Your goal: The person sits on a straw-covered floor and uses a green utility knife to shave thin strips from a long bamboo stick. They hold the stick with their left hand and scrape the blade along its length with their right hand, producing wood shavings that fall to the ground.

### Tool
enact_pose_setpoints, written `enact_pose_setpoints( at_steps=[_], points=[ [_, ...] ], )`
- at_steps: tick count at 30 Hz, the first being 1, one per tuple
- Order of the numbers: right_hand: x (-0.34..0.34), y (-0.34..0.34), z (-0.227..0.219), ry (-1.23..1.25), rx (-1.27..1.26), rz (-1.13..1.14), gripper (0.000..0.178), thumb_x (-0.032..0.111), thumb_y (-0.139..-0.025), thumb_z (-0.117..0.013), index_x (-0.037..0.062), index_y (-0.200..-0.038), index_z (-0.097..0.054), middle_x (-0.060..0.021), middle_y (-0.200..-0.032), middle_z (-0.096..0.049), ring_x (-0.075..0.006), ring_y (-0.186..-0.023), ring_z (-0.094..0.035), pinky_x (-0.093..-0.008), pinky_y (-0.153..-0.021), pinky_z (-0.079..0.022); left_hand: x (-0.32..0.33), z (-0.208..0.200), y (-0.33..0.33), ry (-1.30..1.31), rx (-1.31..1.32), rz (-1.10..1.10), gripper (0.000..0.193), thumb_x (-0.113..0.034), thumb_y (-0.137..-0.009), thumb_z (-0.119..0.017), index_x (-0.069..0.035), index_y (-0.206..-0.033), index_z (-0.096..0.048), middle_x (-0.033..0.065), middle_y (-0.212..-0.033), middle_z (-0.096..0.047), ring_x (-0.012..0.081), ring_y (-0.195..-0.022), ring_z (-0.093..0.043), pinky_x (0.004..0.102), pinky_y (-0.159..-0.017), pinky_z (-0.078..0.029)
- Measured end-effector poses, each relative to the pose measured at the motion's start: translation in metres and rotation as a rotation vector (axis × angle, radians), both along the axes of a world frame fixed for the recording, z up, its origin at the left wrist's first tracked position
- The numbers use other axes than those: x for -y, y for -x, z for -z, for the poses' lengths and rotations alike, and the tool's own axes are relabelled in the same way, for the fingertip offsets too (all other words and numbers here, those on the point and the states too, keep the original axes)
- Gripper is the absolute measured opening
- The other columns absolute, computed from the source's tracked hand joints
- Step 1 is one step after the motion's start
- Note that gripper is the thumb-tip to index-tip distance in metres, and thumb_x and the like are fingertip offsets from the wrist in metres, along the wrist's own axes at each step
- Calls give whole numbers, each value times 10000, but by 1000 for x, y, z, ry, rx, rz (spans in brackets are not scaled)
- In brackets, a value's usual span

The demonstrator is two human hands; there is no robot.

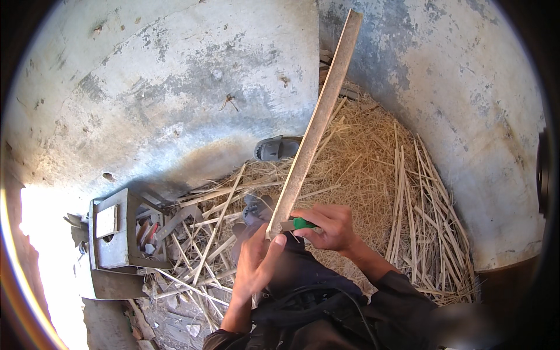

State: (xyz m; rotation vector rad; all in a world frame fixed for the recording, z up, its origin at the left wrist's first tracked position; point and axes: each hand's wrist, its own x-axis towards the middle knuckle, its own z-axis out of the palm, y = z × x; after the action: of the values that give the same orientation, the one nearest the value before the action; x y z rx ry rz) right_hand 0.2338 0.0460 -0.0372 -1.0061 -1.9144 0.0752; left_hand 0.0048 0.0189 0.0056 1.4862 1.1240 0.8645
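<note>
A long split length of bamboo (318, 125) slants up and to the right from my lap, its far end near the wall corner. My left hand (256, 265) grips its near end, the thumb lying along the side. Closed round the green handle of a knife (300, 223) is my right hand (332, 226). The short blade points left and meets the bamboo's edge close to my left thumb. My left fingers are partly hidden behind the bamboo.
Straw-like shavings (367, 169) cover the floor, with thin strips (434, 233) heaped at the right. More strips lie crossed at the left beside a grey wooden box (114, 236) with items inside. A grey sandal (274, 149) rests by the stained wall (175, 87).
</note>
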Motion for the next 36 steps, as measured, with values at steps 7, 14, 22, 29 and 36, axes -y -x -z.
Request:
enact_pose_setpoints(
  at_steps=[7, 14, 22, 29, 36],
  points=[
    [-2, -2, -5, -91, 36, 73, 388, 470, -902, -845, 148, -1115, -814, 20, -702, -680, -173, -555, -648, -329, -500, -491, 2, -5, -1, 116, 29, -17, 348, -261, -1134, -559, 35, -1274, -676, 4, -757, -573, 71, -704, -500, 305, -610, -388],
    [-59, -89, 52, 131, -67, 627, 277, 364, -1023, -750, 105, -1090, -819, 22, -692, -678, -98, -510, -542, -306, -448, -406, 33, 2, 13, 164, -27, 169, 301, -256, -1098, -625, 26, -1161, -707, 59, -784, -626, 142, -733, -569, 374, -662, -472],
    [-47, -80, 46, 158, -436, 290, 369, 417, -1102, -617, 79, -1097, -764, 14, -725, -671, -83, -507, -503, -289, -452, -387, 23, 16, 10, 38, -112, -35, 272, -215, -1105, -640, 14, -959, -618, 39, -592, -455, 99, -572, -385, 363, -521, -316],
    [-12, -14, 21, 16, -243, -46, 331, 382, -973, -818, 62, -1034, -764, -67, -818, -750, -223, -653, -734, -339, -569, -557, 13, 7, 0, -101, -159, -129, 290, -204, -1094, -675, 4, -918, -574, 65, -587, -458, 127, -543, -380, 375, -509, -313],
    [-8, -4, 7, -24, -116, -23, 365, 445, -943, -830, 90, -1023, -796, -29, -801, -766, -214, -652, -742, -333, -555, -555, 14, -1, -7, -205, -226, -90, 241, -161, -1074, -687, 23, -956, -586, 160, -582, -531, 324, -471, -490, 437, -507, -352]
  ],
)
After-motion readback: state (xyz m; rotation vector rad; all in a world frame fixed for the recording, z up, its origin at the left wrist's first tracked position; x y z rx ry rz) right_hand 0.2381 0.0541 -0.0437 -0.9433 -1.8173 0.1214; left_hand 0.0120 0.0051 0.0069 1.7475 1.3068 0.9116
